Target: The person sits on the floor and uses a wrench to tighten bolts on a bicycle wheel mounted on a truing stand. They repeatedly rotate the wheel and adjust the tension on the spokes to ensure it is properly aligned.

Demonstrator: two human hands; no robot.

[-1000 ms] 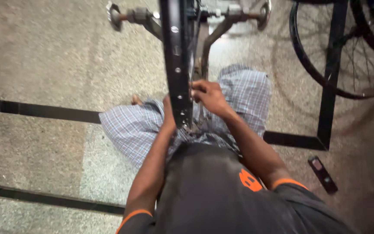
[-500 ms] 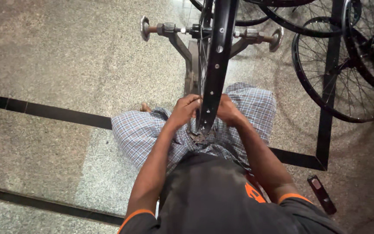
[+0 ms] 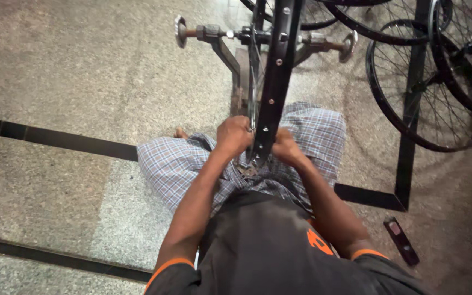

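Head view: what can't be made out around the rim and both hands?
- Left hand and right hand: fingertips hidden behind the black rim; grip on it or on any tool cannot be told.
- Rim: its top is cut off by the upper edge.
- Spare wheels: cut off by the top and right edges.
- Small dark object on the floor: too small to identify.

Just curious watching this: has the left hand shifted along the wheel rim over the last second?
Yes. The left hand has moved from the rim's face to its left side, opposite the right hand.
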